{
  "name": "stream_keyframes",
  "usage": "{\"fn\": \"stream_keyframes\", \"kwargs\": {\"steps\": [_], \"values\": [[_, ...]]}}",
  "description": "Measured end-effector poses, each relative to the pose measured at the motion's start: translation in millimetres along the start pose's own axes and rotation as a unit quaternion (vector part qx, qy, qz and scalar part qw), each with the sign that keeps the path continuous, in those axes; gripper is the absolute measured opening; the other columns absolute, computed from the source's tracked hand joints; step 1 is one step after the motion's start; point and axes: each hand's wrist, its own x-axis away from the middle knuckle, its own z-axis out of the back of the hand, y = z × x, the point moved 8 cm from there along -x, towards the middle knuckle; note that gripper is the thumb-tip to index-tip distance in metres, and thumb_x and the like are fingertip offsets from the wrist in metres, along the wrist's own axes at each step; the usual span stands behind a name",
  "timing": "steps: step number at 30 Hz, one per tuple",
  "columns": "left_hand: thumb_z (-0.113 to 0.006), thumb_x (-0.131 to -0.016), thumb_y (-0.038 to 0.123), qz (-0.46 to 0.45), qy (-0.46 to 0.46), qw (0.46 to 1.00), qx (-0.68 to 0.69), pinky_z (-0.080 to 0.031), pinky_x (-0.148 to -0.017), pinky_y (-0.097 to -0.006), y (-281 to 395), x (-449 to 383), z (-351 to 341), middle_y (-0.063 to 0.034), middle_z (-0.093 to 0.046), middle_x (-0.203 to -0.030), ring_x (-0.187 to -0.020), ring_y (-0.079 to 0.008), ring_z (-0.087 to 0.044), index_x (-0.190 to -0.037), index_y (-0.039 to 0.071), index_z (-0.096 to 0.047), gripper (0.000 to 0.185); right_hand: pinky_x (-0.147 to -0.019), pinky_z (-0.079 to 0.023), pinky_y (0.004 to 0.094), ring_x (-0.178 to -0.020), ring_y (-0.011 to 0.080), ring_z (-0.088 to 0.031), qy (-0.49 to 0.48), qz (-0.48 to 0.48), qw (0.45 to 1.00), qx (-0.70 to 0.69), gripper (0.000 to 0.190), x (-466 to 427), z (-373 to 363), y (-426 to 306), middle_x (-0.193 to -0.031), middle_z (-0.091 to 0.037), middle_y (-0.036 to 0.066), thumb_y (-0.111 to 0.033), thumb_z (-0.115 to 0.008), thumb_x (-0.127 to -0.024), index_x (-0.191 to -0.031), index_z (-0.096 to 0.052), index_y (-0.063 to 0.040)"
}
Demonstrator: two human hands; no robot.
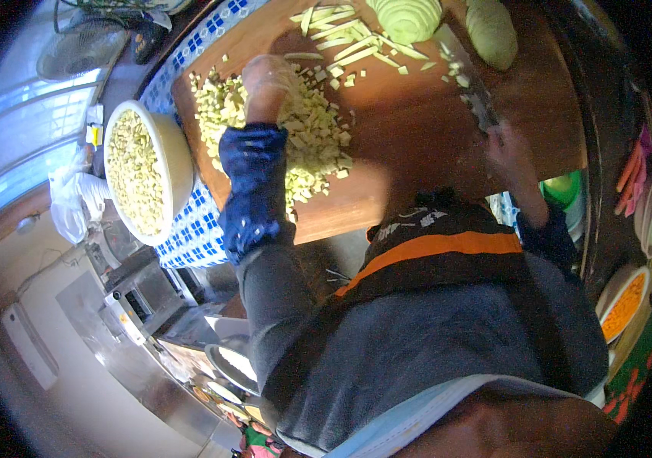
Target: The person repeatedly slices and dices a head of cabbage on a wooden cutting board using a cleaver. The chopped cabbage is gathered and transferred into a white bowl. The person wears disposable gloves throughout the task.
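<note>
My left hand [268,86], blurred and below a blue sleeve cover, is over a pile of diced pale green vegetable [314,131] on a wooden cutting board [406,131]. Whether its fingers hold any pieces cannot be made out. My right hand [509,149] grips a broad-bladed kitchen knife [466,74], its blade flat over the board with small cubes stuck to it. Pale green sticks [354,46] lie at the far side, beside a sliced peeled vegetable [409,20]. Another peeled piece [492,34] lies beyond the knife.
A large white bowl of diced vegetable [177,172] stands left of the board on a blue-and-white checked cloth [194,229]. A green container [563,192] is near my right forearm. A bowl of orange bits [626,303] sits at the right. An electric fan [76,51] is at upper left.
</note>
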Motion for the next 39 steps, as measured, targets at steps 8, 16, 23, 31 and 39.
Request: {"fn": "stream_keyframes", "kwargs": {"steps": [8,16,23,31,39], "values": [[-0.070,-0.079,0.046,0.081,-0.296,0.926,-0.221,-0.054,-0.090,-0.0418,-1.6,-20.4,-28.4,-0.0130,-0.072,-0.114,-0.108,-0.0301,-0.068,-0.104,0.013,-0.077,0.042,-0.063,-0.052,0.0489,-0.073,0.0414,-0.066,-0.036,-0.062,0.997,0.027,0.017,16.0,-5.0,27.1,-0.081,-0.066,0.022,-0.016,-0.057,-0.097,-0.102,-0.063,0.000],[-0.074,-0.077,0.048,0.019,-0.251,0.952,-0.172,-0.055,-0.084,-0.0438,13.2,-17.9,1.5,-0.0140,-0.073,-0.109,-0.097,-0.0320,-0.070,-0.102,0.011,-0.077,0.045,-0.065,-0.053,0.0489,-0.075,0.0413,-0.067,-0.059,-0.059,0.997,0.000,0.021,8.3,2.0,15.8,-0.085,-0.067,0.024,-0.016,-0.056,-0.097,-0.107,-0.063,0.002],[-0.082,-0.074,0.024,-0.110,-0.104,0.987,0.053,-0.054,-0.087,-0.0414,59.9,-43.8,15.2,-0.0117,-0.072,-0.098,-0.092,-0.0296,-0.067,-0.094,0.010,-0.077,0.025,-0.063,-0.052,0.0489,-0.073,0.0418,-0.066,-0.083,-0.106,0.991,0.017,0.026,9.5,0.3,15.3,-0.083,-0.067,0.024,-0.021,-0.052,-0.100,-0.109,-0.062,0.002],[-0.089,-0.063,0.038,0.012,-0.135,0.905,0.404,-0.041,-0.108,-0.0470,54.3,-121.9,-60.7,-0.0093,-0.053,-0.137,-0.130,-0.0317,-0.044,-0.138,0.014,-0.051,0.088,-0.055,-0.051,0.0500,-0.062,0.0409,-0.064,-0.075,-0.098,0.992,0.021,0.030,10.0,-1.3,18.5,-0.075,-0.065,0.023,-0.024,-0.054,-0.099,-0.111,-0.063,0.002],[-0.071,-0.056,0.083,-0.185,-0.089,0.977,0.055,-0.009,-0.116,-0.0712,109.4,-106.7,-61.9,-0.0063,-0.035,-0.159,-0.149,-0.0387,-0.023,-0.147,0.035,-0.045,0.106,-0.056,-0.051,0.0506,-0.063,0.0415,-0.065,-0.074,-0.088,0.993,0.021,0.030,17.2,-6.4,19.1,-0.075,-0.066,0.023,-0.021,-0.059,-0.096,-0.116,-0.061,0.001]]}}
